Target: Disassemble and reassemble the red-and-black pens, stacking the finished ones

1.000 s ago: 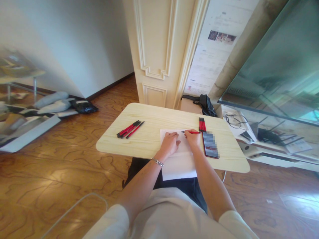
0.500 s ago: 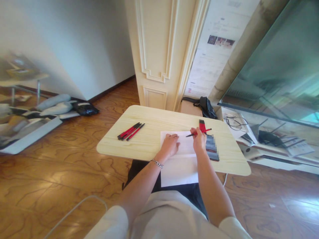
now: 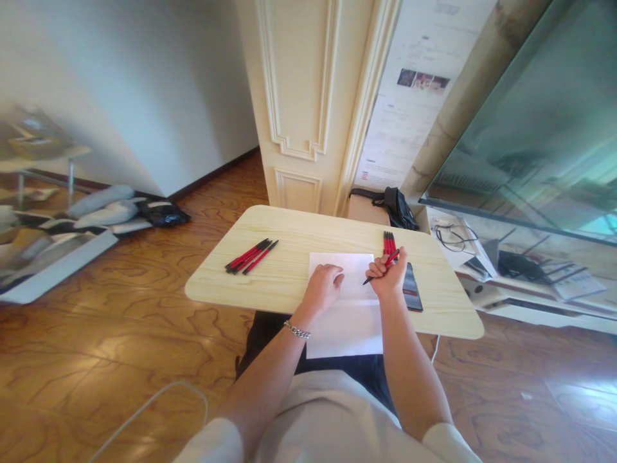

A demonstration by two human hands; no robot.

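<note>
My right hand (image 3: 393, 278) is closed around a red pen (image 3: 392, 257) with black ends, its dark tip slanting down and left over the white paper (image 3: 343, 331). Loosely bent, with the thumb apart, the fingers of my left hand (image 3: 324, 287) rest on the paper's left part and hold nothing. The creased sheet hangs past the table's near edge toward my lap. Just beyond my right hand lies a tight row of red and black pens (image 3: 389, 242). A dark phone (image 3: 412, 292), partly covered by my right hand, lies beside the paper.
Several more red and black pens (image 3: 245, 258) lie on the left side of the pale wooden table (image 3: 284, 231). Behind it are a cream panelled door (image 3: 299, 77) and a black bag (image 3: 396, 206). A large dark screen (image 3: 535, 128) stands at the right.
My right hand has turned over, so the pen now tilts more steeply with its dark tip lower. My left hand has shifted slightly down and its fingers are more bent.
</note>
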